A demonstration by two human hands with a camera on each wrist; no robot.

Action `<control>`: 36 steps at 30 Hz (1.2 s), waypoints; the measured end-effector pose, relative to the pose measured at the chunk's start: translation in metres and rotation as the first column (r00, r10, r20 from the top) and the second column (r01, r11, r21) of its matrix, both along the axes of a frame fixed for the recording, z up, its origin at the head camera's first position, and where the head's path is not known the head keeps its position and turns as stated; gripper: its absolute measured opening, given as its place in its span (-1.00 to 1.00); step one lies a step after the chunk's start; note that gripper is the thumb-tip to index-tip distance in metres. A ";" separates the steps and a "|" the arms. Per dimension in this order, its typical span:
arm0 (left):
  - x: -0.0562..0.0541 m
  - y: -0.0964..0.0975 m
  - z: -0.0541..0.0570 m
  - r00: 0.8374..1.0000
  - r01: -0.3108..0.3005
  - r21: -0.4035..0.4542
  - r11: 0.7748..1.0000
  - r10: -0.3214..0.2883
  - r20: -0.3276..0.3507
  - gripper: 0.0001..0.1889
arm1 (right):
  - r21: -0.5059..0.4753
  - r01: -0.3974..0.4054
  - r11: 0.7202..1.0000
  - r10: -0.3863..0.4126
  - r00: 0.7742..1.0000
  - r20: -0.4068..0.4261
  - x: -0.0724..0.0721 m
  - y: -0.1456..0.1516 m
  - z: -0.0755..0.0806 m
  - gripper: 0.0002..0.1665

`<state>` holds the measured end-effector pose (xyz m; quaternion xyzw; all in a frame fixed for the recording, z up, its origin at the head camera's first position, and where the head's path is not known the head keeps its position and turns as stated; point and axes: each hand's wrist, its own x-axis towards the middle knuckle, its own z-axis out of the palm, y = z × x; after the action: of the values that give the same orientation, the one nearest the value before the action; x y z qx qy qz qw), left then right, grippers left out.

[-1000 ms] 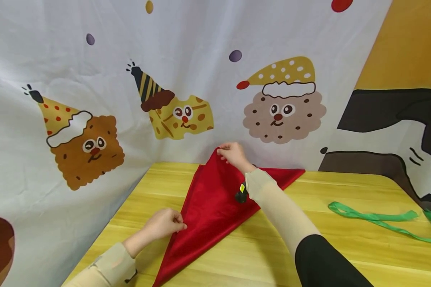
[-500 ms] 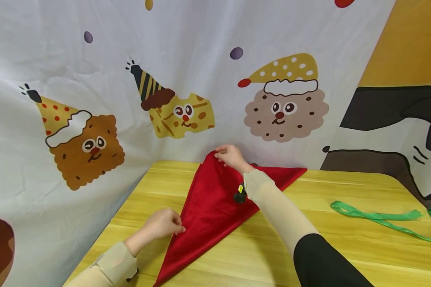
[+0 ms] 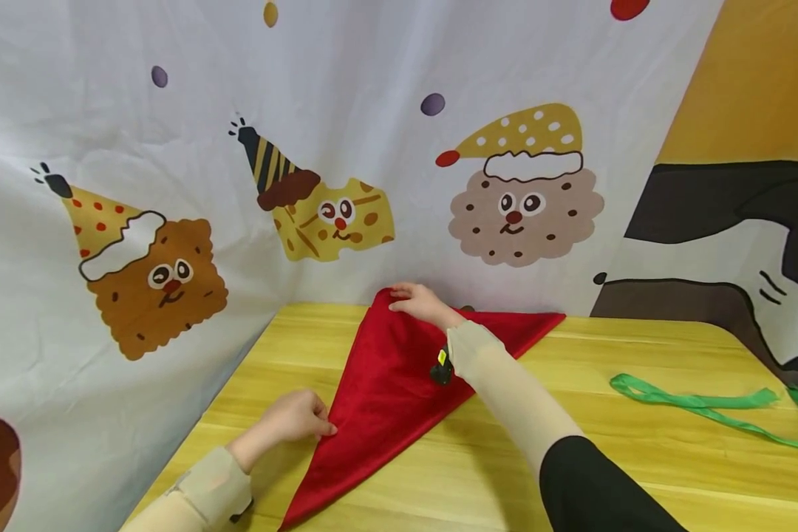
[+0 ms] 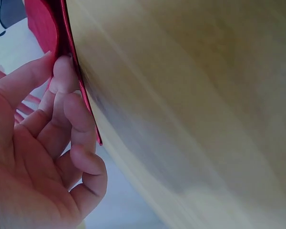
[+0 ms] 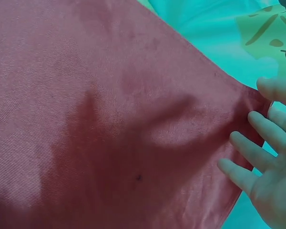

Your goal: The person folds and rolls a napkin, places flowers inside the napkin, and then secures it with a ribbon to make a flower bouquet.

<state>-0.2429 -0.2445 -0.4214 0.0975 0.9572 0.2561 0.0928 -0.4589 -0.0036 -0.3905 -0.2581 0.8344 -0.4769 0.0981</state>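
Observation:
A red cloth (image 3: pixel 386 391), folded into a triangle, lies on the wooden table. My left hand (image 3: pixel 295 417) pinches its left edge between thumb and fingertips; the left wrist view shows the cloth's layered edge (image 4: pixel 71 43) at those fingertips. At the far corner, up against the backdrop, my right hand (image 3: pixel 419 303) has its fingers straight and apart. From the right wrist view, these fingers (image 5: pixel 245 148) lie right at the cloth's corner, and the thumb stands away from them. The right forearm hides part of the cloth.
A looped green ribbon (image 3: pixel 698 403) lies on the table (image 3: pixel 612 473) at the right. A white backdrop (image 3: pixel 372 96) printed with cartoon biscuits and cheese hangs directly behind the table and along its left side.
My right hand has come down and slightly left, and its fingers have spread from their pinch. The cloth's far corner has sunk with it. The left hand keeps its pinch, nearly still.

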 end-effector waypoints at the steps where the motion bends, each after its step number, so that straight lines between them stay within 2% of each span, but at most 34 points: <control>1: 0.000 0.000 0.000 1.000 -0.006 0.000 1.000 0.006 0.005 -0.63 | 0.000 -0.005 1.000 0.005 1.000 0.009 0.000 -0.001 -0.003 -0.36; 6: 0.001 0.000 -0.001 1.000 -0.016 -0.011 1.000 0.016 0.014 -0.64 | -0.002 -0.002 1.000 0.002 1.000 0.011 0.000 -0.005 -0.014 -0.33; 16: 0.009 -0.003 -0.006 0.999 0.006 -0.040 0.999 -0.004 0.040 -0.66 | -0.001 -0.031 1.000 0.031 1.000 -0.005 0.005 -0.012 -0.032 -0.31; 24: 0.007 -0.003 -0.003 0.999 0.012 -0.053 0.999 -0.010 0.051 -0.65 | 0.015 -0.042 0.999 0.043 0.998 -0.042 0.003 -0.015 -0.032 -0.30; 31: 0.004 -0.005 -0.003 0.997 0.036 -0.024 0.999 -0.034 0.064 -0.65 | 0.043 -0.041 0.998 0.045 0.994 -0.095 0.002 -0.021 -0.028 -0.33; 36: 0.003 -0.007 -0.004 0.994 0.042 0.017 0.999 -0.044 0.100 -0.54 | 0.086 -0.033 0.996 0.044 0.989 -0.141 -0.002 -0.026 -0.032 -0.36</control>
<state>-0.2402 -0.2511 -0.4256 0.1058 0.9470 0.2659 0.1458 -0.4606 -0.0294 -0.4227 -0.3035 0.8533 -0.4200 0.0578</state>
